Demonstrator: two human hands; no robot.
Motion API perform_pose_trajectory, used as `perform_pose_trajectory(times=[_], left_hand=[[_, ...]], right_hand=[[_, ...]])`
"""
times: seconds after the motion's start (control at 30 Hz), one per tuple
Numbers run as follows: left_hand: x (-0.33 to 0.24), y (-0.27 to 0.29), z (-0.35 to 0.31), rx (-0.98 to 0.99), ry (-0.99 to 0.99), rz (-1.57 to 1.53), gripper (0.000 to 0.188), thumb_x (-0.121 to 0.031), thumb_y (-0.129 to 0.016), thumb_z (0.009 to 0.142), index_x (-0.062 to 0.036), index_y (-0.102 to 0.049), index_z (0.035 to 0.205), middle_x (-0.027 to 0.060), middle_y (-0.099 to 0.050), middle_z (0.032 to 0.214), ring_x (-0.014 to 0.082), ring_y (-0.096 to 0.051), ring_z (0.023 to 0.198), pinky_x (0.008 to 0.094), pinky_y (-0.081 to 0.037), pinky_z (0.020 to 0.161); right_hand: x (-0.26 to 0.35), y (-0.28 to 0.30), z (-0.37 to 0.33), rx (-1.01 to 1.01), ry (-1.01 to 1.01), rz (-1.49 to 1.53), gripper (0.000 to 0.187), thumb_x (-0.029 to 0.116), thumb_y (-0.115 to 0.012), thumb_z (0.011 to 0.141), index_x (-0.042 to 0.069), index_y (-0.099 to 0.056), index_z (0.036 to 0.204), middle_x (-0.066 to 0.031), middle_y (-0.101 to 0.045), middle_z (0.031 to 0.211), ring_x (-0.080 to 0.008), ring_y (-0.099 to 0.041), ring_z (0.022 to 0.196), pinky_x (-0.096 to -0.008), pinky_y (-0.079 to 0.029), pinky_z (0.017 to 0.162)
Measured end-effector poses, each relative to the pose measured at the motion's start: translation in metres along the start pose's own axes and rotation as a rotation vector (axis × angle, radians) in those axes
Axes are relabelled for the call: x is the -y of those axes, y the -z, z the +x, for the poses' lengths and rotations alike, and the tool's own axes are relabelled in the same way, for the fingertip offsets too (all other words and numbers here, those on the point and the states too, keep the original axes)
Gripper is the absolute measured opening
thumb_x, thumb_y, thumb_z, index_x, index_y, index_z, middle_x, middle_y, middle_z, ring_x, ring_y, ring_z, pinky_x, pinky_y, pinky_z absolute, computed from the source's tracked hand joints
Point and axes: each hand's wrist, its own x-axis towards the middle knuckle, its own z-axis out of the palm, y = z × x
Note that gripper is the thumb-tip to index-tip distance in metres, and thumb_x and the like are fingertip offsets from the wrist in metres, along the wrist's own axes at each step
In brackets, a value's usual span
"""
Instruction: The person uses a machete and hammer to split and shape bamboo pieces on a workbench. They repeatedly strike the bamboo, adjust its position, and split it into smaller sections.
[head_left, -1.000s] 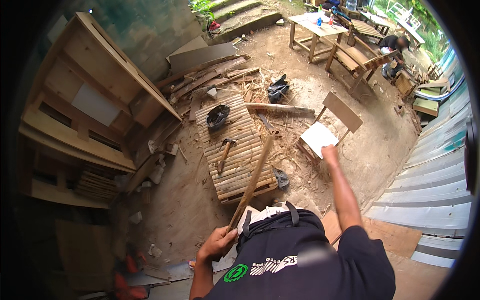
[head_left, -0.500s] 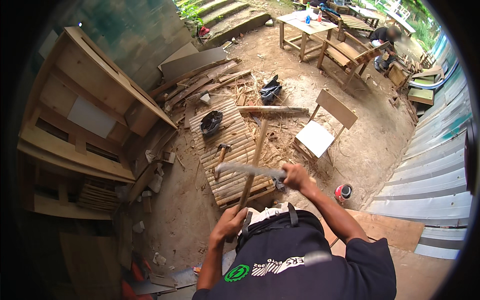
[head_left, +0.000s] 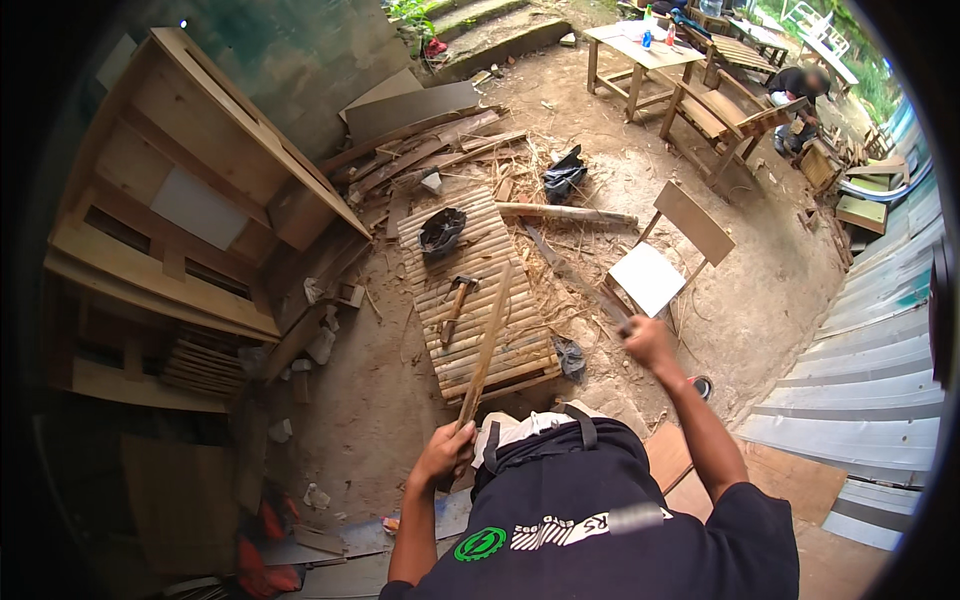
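Right hand [head_left: 650, 343] swung wide, outstretched with blade [head_left: 574, 278] (left hand [head_left: 444, 456] clasping stick [head_left: 488, 348]).

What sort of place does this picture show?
Probably an outdoor woodworking yard: a hammer lies on a bamboo platform, scrap boards are heaped beyond it, and what looks like a large wooden cabinet is at the left.

I have the bare left hand [head_left: 445, 455] curled tight beside the torso [head_left: 570, 482], the bare right hand [head_left: 650, 346] fisted farther forward, forearm [head_left: 706, 428] outstretched.
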Motion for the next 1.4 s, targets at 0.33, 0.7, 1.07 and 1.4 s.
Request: perform_pose_trajectory(times=[0.33,0.7,1.07,1.4], left_hand=[[-0.025,-0.008,0.006,0.037,-0.249,0.334,0.034,-0.038,-0.052,0.104,-0.0103,-0.049,0.085,-0.0048,-0.041,0.059,0.0067,-0.040,0.043,0.0268,-0.035,0.038],[0.010,-0.014,-0.001,-0.063,-0.140,0.083,0.034,-0.039,-0.045,0.106,-0.0113,-0.050,0.088,-0.0050,-0.043,0.061,0.0065,-0.041,0.045,0.0247,-0.036,0.041],[0.005,-0.027,0.013,-0.035,-0.244,-0.074,0.032,-0.037,-0.045,0.107,-0.0109,-0.050,0.088,-0.0061,-0.040,0.057,0.0055,-0.037,0.039,0.0234,-0.033,0.036],[-0.005,-0.030,0.008,-0.137,-0.195,-0.092,0.032,-0.032,-0.046,0.106,-0.0094,-0.049,0.083,-0.0048,-0.042,0.057,0.0068,-0.039,0.040,0.0258,-0.034,0.037]], right_hand=[[0.064,-0.073,0.010,0.055,0.536,-0.153,0.018,0.014,-0.070,0.068,0.005,-0.063,0.082,-0.0188,-0.068,0.075,-0.0388,-0.068,0.073,-0.0472,-0.054,0.067],[0.068,-0.088,0.036,0.213,0.566,-0.279,0.022,0.014,-0.073,0.066,0.005,-0.064,0.084,-0.0180,-0.069,0.078,-0.0374,-0.069,0.076,-0.0465,-0.056,0.071],[0.126,-0.078,0.034,0.285,0.546,-0.400,0.019,0.019,-0.070,0.076,0.004,-0.066,0.086,-0.0182,-0.070,0.075,-0.0328,-0.071,0.073,-0.0480,-0.055,0.069],[0.154,-0.068,0.044,0.192,0.488,-0.438,0.015,0.015,-0.070,0.077,0.002,-0.069,0.085,-0.0192,-0.069,0.072,-0.0325,-0.070,0.066,-0.0459,-0.057,0.065]])
